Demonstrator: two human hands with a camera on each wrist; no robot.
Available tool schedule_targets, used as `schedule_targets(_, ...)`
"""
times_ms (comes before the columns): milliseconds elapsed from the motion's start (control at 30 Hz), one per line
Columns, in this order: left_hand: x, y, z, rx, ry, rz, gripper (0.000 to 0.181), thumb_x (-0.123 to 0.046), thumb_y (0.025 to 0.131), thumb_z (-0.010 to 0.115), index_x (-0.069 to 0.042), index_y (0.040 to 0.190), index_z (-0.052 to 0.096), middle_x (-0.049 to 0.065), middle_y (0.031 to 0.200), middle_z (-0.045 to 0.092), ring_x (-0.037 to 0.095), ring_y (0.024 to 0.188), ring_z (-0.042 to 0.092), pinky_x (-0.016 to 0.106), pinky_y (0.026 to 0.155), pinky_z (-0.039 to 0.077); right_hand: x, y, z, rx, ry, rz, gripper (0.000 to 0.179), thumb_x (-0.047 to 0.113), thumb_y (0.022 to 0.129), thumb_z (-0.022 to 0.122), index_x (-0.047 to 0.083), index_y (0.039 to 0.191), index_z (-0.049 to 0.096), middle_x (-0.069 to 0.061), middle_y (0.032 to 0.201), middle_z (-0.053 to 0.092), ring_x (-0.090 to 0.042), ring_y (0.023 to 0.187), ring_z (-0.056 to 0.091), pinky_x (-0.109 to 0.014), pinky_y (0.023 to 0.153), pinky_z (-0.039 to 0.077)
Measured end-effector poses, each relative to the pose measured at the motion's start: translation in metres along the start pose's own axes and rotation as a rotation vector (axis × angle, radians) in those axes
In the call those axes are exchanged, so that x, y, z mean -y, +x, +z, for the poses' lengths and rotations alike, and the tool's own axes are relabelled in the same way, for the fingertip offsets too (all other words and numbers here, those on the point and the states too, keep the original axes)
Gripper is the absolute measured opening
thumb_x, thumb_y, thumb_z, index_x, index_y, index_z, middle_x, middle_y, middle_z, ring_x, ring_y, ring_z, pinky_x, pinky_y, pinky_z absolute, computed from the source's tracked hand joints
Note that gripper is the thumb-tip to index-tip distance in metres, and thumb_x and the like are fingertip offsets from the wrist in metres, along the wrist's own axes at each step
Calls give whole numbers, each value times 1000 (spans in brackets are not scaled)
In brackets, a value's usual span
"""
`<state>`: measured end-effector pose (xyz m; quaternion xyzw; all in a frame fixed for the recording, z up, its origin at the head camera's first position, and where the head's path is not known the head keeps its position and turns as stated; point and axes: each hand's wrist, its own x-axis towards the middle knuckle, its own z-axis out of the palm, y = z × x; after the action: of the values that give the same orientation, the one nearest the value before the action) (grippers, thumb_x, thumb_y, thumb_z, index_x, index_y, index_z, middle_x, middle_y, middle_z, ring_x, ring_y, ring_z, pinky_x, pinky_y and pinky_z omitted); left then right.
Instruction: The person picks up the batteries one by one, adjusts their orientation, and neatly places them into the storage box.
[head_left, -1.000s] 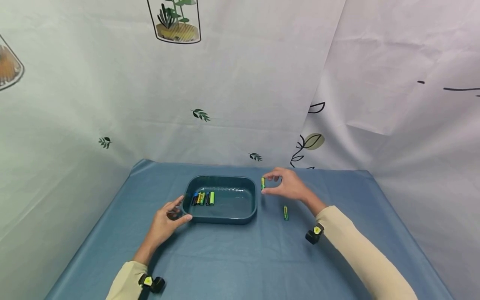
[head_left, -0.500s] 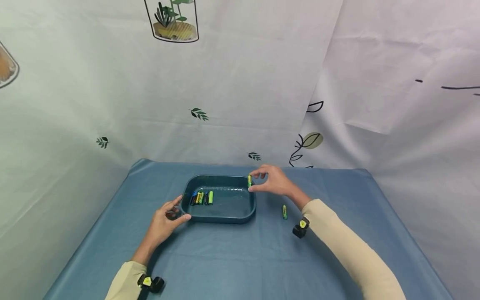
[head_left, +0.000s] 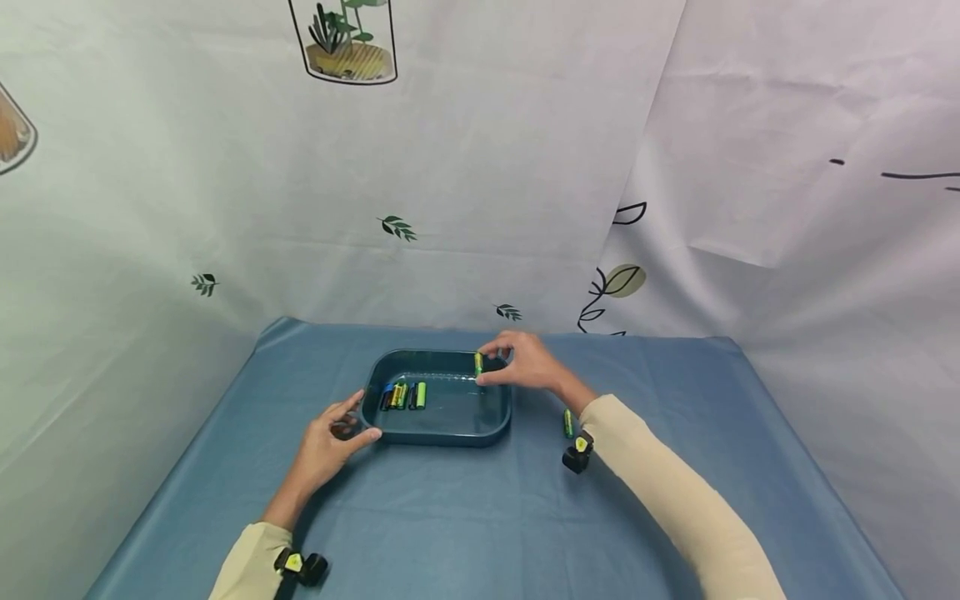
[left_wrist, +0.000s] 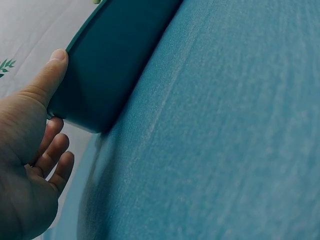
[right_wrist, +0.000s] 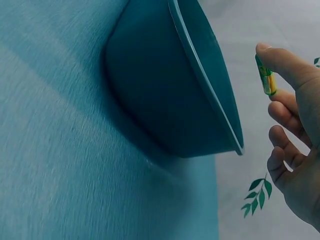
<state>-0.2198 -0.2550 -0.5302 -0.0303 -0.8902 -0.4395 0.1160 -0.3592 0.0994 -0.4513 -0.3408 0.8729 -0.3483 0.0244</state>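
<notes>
A green-and-yellow battery [head_left: 478, 365] is pinched between the thumb and index finger of my right hand [head_left: 523, 364], held above the right part of a dark teal rectangular tray [head_left: 442, 439]. The right wrist view shows the same battery [right_wrist: 266, 76] at the fingertips, with the other fingers loosely bent. My left hand [head_left: 326, 443] grips the tray's near left corner, thumb on the front side and fingers at the left end. Several batteries [head_left: 403, 396], some green, some dark, lie side by side in the tray's left half.
Another green battery [head_left: 567, 423] lies on the blue cloth [head_left: 450, 517] right of the tray, beside the right wrist camera [head_left: 577, 454]. A white patterned curtain [head_left: 480, 167] hangs behind the table and along its sides.
My right hand has moved left with the battery, from beyond the tray's right edge to above its inside. The left hand and the tray stay put.
</notes>
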Motion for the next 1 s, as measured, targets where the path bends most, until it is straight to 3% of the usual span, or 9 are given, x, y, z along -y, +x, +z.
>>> schedule_targets(1000,0,-1,1,-7,-6,-7,79,-32,86,85,-9,153,49,21,132,59,34,106,62,55,91,50,12,28,40,55,111,-4,48,35,86,85,15,127,73,3,104,65,-12,87,58,-31,76,51)
